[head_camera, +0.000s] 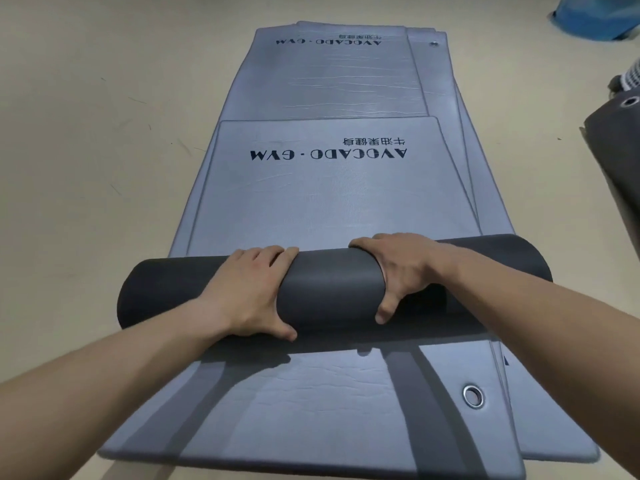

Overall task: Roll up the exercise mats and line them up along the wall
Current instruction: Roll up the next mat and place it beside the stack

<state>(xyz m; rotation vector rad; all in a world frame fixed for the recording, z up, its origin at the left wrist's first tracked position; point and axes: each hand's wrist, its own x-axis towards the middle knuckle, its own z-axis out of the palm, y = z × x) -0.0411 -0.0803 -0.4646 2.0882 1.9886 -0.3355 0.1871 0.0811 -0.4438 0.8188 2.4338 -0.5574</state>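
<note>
Two bare forearms reach in from the bottom edge, over the near end of a stack of flat grey mats [311,393] whose corner carries a metal eyelet [473,396]. The left hand [249,292] and right hand [398,271] sit near each other on a dark grey roll [332,285] lying crosswise on the stack. Each has its fingers curled over the top and its thumb hooked on the near side, so both clamp the roll. Ahead of it the unrolled part of the top mat [329,195], printed AVOCADO·GYM, lies flat and runs away from the person.

The step in hand looks like rolling up this top mat, and I judge it roughly half done. The next move calls for pushing the roll forward with even pressure from both hands, keeping it tight. Its left end juts past the stack's edge, so it may be skewing.

No wall is in view, so lining up comes later. Beyond the top mat's far edge another printed mat [339,74] shows. To the right lie a dark mat [616,143], something blue [602,15] and a white ribbed object [628,77] I cannot identify — all on the beige floor [86,133], well clear of the rolling path
</note>
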